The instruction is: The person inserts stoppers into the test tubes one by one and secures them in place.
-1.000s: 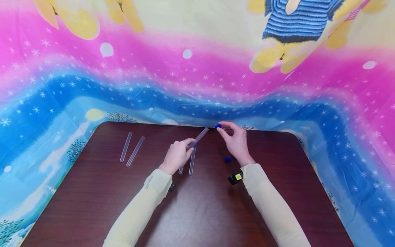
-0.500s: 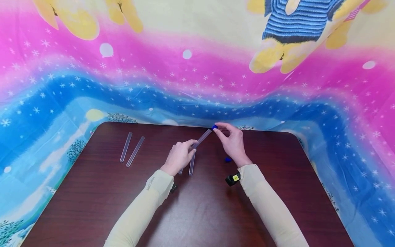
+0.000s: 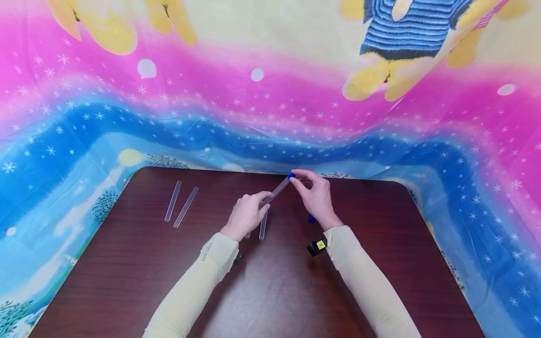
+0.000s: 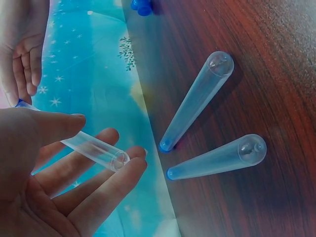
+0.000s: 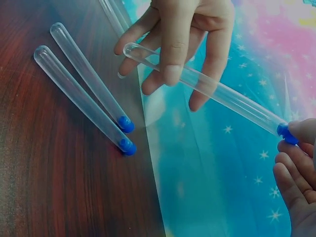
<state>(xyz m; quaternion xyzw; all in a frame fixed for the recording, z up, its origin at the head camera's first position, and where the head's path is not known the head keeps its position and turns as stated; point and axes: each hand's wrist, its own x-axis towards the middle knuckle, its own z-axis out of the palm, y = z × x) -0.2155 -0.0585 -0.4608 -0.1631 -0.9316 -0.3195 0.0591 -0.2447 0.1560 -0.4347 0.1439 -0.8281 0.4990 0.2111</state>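
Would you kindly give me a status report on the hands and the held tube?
Left hand holding tube. Right hand pinching cap at tube's end, full seating unclear. Two capped tubes lying on table; nothing seen in the way.

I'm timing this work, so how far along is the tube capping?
Done, it seems: two capped test tubes lie on the table. In hand: the left hand holds another test tube, and the right hand pinches a blue cap at its mouth; its seating is unclear. Left: two uncapped tubes at the table's left, plus at least one loose blue cap.
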